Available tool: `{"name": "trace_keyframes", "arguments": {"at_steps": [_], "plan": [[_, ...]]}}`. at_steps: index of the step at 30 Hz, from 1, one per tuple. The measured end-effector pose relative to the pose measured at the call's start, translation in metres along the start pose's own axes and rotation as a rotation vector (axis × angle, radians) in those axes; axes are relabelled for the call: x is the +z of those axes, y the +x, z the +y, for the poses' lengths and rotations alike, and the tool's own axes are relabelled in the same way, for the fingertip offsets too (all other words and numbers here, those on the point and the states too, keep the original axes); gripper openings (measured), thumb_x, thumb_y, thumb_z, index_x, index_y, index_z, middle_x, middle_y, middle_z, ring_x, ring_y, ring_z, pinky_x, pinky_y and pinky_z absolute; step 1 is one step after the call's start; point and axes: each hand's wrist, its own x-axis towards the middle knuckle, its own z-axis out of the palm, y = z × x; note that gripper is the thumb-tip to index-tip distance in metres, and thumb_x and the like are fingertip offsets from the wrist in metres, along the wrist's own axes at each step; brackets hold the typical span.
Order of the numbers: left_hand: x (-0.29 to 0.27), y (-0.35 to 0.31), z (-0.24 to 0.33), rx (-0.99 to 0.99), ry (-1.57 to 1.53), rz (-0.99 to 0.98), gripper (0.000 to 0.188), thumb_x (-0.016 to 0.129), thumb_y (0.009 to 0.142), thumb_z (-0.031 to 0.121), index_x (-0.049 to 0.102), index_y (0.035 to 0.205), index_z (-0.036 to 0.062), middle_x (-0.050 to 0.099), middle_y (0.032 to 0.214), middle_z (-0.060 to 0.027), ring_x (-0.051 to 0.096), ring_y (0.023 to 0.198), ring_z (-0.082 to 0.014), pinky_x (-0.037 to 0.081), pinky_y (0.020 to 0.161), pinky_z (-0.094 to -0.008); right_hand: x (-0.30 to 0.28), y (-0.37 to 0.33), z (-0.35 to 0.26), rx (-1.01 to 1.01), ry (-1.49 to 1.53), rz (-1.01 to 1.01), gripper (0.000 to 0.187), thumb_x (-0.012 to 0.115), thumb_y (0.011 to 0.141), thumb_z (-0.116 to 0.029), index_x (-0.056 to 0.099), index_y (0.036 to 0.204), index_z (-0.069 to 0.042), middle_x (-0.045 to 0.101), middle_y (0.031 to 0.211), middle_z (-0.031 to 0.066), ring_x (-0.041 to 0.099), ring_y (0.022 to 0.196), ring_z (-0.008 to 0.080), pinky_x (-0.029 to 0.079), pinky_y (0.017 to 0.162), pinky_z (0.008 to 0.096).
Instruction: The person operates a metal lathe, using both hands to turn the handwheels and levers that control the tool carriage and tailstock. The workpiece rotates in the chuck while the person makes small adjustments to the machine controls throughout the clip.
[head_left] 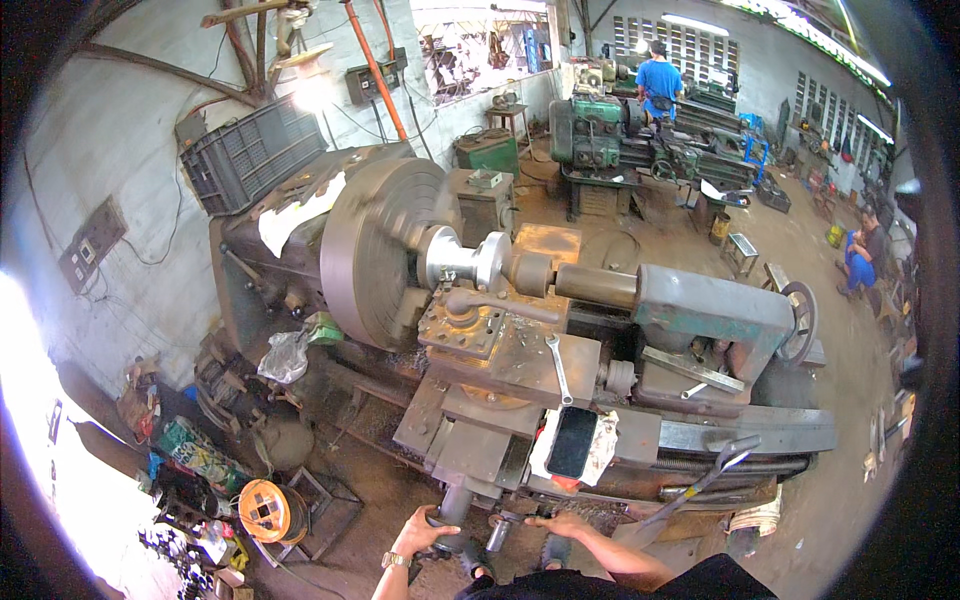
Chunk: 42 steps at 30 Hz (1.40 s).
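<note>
My left hand (pixel 420 531), a watch on its wrist, curls round the dark handwheel at the front end of the cross slide (pixel 456 503). My right hand (pixel 562 524) reaches in from the lower right, its fingers closed on the end of a crank handle (pixel 512 517). Beyond them stands a large lathe. Its wide chuck (pixel 375 250) looks blurred, as if spinning. A shiny metal workpiece (pixel 462 258) sits between the chuck and the tailstock (pixel 705 305). The tool post (pixel 464 325) is close in front of the workpiece; the cutting contact is too small to make out.
A wrench (pixel 560 368) and a phone (pixel 573 441) on a cloth rest on the carriage. An orange cable spool (pixel 270 511) stands at lower left. A person in blue (pixel 658 82) works at farther lathes; another person (pixel 862 255) is low at the right.
</note>
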Motion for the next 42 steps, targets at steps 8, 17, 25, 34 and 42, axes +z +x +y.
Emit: {"name": "trace_keyframes", "arguments": {"at_steps": [8,17,25,34,42], "plan": [[-0.007,-0.007,0.013,-0.017,-0.043,0.01,0.109,0.092,0.06,0.06,0.052,0.144,0.0017,0.061,0.137,-0.0221,0.06,0.126,-0.032,0.048,0.106,-0.0405,-0.006,-0.008,-0.01,0.097,-0.042,0.001,0.14,0.05,0.053,-0.106,0.059,0.136,0.007,0.056,0.14,0.0322,0.056,0.132,0.0405,0.046,0.11,0.0449],[-0.006,0.004,0.004,0.028,-0.019,0.041,0.108,0.093,0.061,0.058,0.052,0.144,0.0022,0.062,0.137,-0.0208,0.06,0.128,-0.0307,0.047,0.109,-0.0396,-0.036,-0.055,-0.039,0.001,-0.015,-0.012,0.133,0.053,0.059,-0.102,0.064,0.127,0.011,0.062,0.131,0.0332,0.059,0.129,0.0421,0.047,0.108,0.0445],[-0.013,0.0,0.014,-0.057,-0.012,0.023,0.102,0.094,0.061,0.056,0.056,0.139,0.0036,0.066,0.129,-0.0188,0.063,0.12,-0.028,0.049,0.105,-0.0382,-0.031,-0.039,-0.027,-0.039,0.033,-0.015,0.123,0.054,0.061,-0.1,0.069,0.122,0.005,0.068,0.122,0.0309,0.064,0.121,0.042,0.049,0.104,0.0455],[-0.015,0.007,0.01,-0.029,-0.006,0.045,0.097,0.095,0.06,0.053,0.059,0.134,0.0014,0.069,0.121,-0.0183,0.066,0.113,-0.0254,0.051,0.101,-0.0369,-0.001,0.013,0.009,-0.05,0.069,-0.023,0.112,0.059,0.066,-0.095,0.064,0.136,-0.008,0.065,0.132,0.0231,0.061,0.126,0.0388,0.048,0.108,0.0448],[-0.019,0.011,0.006,0.007,-0.014,0.044,0.099,0.094,0.06,0.055,0.059,0.132,-0.0023,0.067,0.127,-0.0191,0.065,0.117,-0.0271,0.05,0.103,-0.0371,-0.012,0.004,-0.003,-0.039,0.065,-0.05,0.104,0.061,0.067,-0.093,0.07,0.128,-0.009,0.07,0.125,0.0219,0.065,0.12,0.0382,0.05,0.102,0.0455]]}}
